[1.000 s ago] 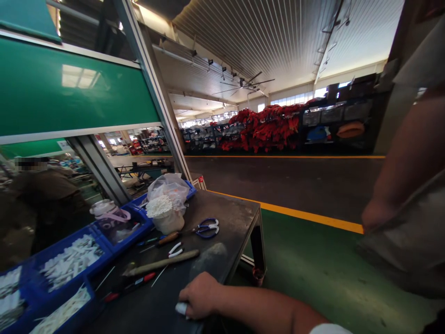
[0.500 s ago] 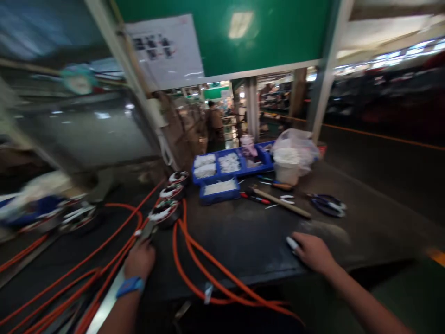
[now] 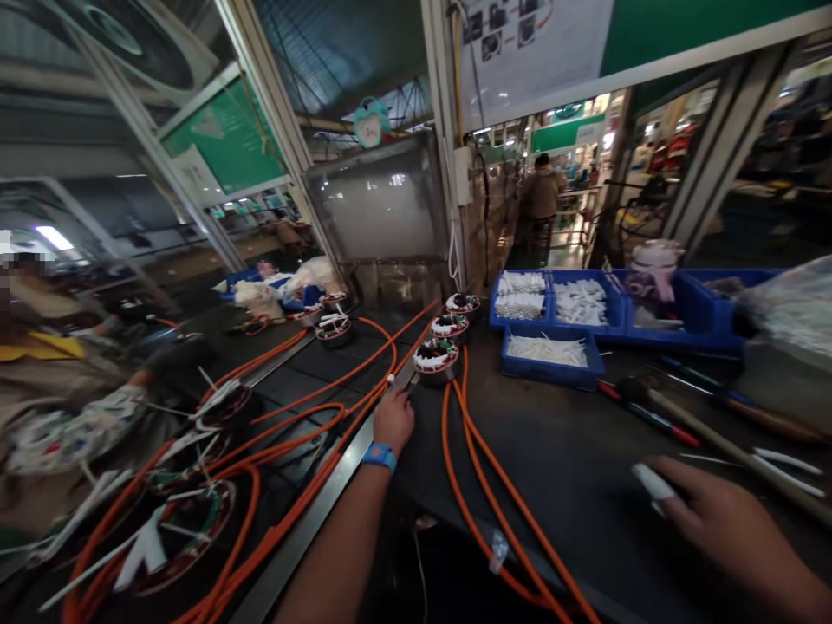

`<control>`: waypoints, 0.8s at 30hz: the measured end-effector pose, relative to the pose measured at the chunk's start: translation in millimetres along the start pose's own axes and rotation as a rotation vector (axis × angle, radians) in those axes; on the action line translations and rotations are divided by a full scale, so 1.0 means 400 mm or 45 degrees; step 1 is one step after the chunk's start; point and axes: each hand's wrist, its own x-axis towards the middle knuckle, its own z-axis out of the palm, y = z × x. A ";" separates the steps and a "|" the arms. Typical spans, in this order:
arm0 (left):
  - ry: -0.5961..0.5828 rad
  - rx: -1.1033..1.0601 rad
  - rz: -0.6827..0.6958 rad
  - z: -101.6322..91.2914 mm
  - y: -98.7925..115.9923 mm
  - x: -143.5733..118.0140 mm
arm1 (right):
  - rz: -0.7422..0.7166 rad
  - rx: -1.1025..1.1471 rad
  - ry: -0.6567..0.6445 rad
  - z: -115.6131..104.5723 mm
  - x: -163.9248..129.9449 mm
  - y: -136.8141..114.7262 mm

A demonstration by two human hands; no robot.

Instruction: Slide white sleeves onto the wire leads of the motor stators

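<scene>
My left hand (image 3: pixel 393 419), with a blue wristband, reaches forward and rests at the metal rail just below a round wound coil part (image 3: pixel 435 359) with orange cables (image 3: pixel 474 468) trailing from it. Whether its fingers grip anything I cannot tell. Two more such coil parts (image 3: pixel 450 326) stand in a row behind the first. My right hand (image 3: pixel 721 511) lies on the dark tabletop (image 3: pixel 572 451) at the lower right, with a white wrap on one fingertip; it holds nothing.
Blue bins (image 3: pixel 552 347) of white strips stand at the back right, with a hammer (image 3: pixel 715 429) and screwdrivers beside them. More coil parts with orange cables (image 3: pixel 188 520) lie on the left conveyor. A co-worker's sleeve (image 3: pixel 78 425) is at far left; another person (image 3: pixel 539 199) stands behind.
The view has swung left from the table's right end to the conveyor. My left hand has come into view and reached up to the nearest coil part; my right hand stays on the tabletop.
</scene>
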 end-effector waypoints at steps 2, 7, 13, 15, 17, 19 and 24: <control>0.006 -0.016 -0.013 0.000 0.000 -0.002 | -0.078 0.028 -0.073 0.018 0.078 -0.063; 0.025 -0.061 -0.030 -0.003 0.001 -0.007 | -0.129 0.179 -0.245 0.106 0.198 -0.158; 0.020 -0.101 -0.022 -0.011 0.004 -0.010 | -0.167 0.000 -0.271 0.195 0.192 -0.137; 0.019 -0.107 -0.027 -0.011 0.004 -0.011 | -0.179 -0.018 -0.279 0.199 0.188 -0.125; 0.018 -0.114 -0.030 -0.011 0.004 -0.013 | -0.172 -0.017 -0.286 0.197 0.190 -0.120; 0.016 -0.125 -0.029 -0.009 0.004 -0.015 | -0.179 -0.034 -0.287 0.193 0.192 -0.120; 0.020 -0.152 -0.031 -0.008 0.003 -0.019 | -0.188 -0.077 -0.303 0.191 0.190 -0.125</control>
